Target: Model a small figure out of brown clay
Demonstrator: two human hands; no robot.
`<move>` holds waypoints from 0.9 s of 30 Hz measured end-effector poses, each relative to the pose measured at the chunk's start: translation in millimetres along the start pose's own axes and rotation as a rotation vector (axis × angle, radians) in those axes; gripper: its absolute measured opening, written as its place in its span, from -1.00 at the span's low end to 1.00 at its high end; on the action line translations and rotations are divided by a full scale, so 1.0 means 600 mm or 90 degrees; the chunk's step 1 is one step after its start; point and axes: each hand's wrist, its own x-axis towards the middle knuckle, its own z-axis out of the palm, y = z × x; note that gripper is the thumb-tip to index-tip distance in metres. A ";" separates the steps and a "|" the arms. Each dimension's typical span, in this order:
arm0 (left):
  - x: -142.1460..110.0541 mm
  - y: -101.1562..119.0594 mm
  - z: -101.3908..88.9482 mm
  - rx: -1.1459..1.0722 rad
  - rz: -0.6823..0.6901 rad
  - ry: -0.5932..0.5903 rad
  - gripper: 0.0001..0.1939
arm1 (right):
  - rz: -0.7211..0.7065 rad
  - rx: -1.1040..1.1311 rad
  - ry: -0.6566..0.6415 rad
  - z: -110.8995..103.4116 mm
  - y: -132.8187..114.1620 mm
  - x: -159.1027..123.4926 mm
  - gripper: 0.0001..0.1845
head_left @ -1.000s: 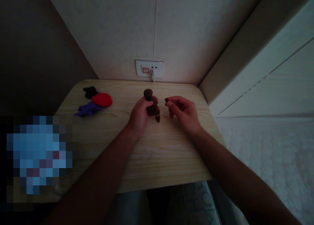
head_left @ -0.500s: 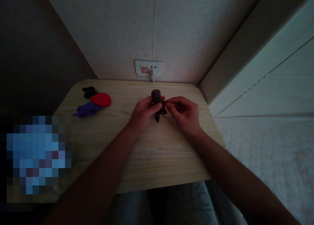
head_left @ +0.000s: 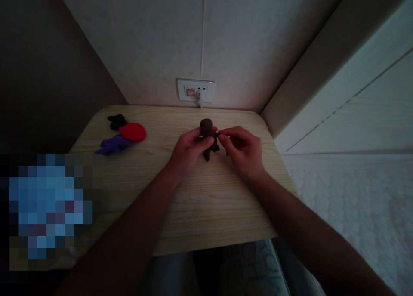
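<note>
A small dark brown figure with a rounded head and short limbs is held upright over the middle of the table. My left hand is closed around its body, thumb across the front. My right hand pinches at the figure's right side, where a small arm-like piece sticks out; thumb and forefinger meet at its tip. The figure looks like modelling clay. Part of its body is hidden behind my left thumb and fingers.
On the table's left side lie a red disc-like lump, a purple crumpled lump and a black lump. A wall socket with a plug stands behind the table. A blurred-out blue patch covers the lower left.
Both hands stay nearly in place on the figure. The right fingertips have shifted very slightly, and the figure's head tilts a little.
</note>
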 end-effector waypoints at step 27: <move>-0.003 0.005 -0.005 0.059 -0.022 -0.018 -0.55 | -0.059 -0.021 -0.030 -0.004 0.002 -0.003 -0.83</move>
